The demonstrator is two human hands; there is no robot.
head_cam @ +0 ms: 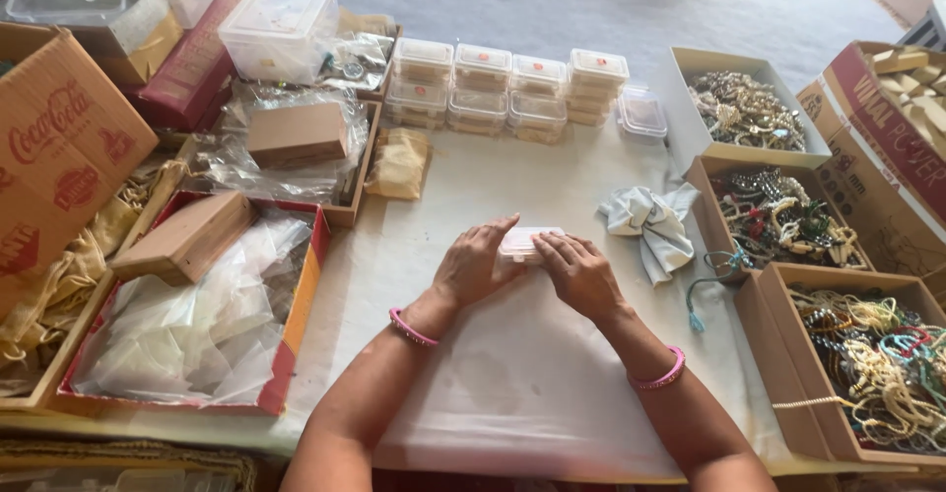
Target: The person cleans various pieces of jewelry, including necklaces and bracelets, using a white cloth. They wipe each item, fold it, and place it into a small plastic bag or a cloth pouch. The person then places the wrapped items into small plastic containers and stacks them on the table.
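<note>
hands: left hand (475, 263) and right hand (577, 273) both closed on small clear box (526, 243)
surface: white table cover (512, 374), cluttered
far: grey floor (611, 4)

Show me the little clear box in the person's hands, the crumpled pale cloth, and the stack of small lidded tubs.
small clear box (522, 243), head view, on its lid between both hands.
crumpled pale cloth (652, 226), head view, on its bunched middle.
stacked lidded tubs (481, 83), head view, on a middle stack's front.

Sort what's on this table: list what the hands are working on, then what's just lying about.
In hand:
small clear plastic box, pressed between left hand and right hand

Lying about:
stacked clear boxes
pale cloth
cartons of beaded jewellery
tray of plastic bags
</note>
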